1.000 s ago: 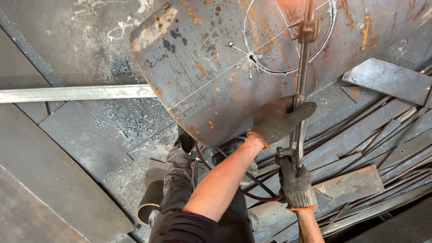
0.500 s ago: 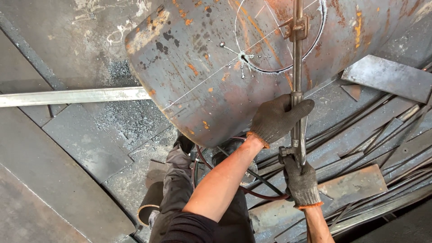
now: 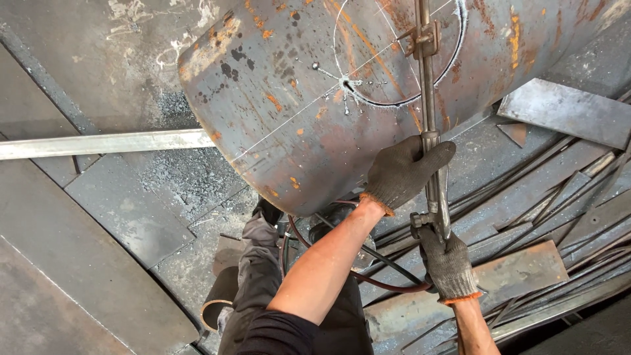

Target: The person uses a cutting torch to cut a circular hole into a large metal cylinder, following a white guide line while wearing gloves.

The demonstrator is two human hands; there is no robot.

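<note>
A large rusty steel cylinder (image 3: 282,112) lies in front of me, with a circle (image 3: 394,59) and crossing lines scribed on its curved side. A long metal torch (image 3: 427,98) runs up across that circle. My left hand (image 3: 402,172), in a dark knit glove, is wrapped around the torch tube just below the cylinder's edge. My gloved right hand (image 3: 448,264) grips the torch handle lower down, by its valves. Red and black hoses (image 3: 381,279) loop from the handle under my left forearm.
A long flat steel bar (image 3: 98,143) lies on the floor plates at the left. A grey steel plate (image 3: 565,112) and several scrap strips (image 3: 559,210) lie at the right. A short pipe (image 3: 217,309) sits by my legs (image 3: 263,276).
The torch has shifted slightly left across the scribed circle and stands more upright. Both hands keep the same grip on it.
</note>
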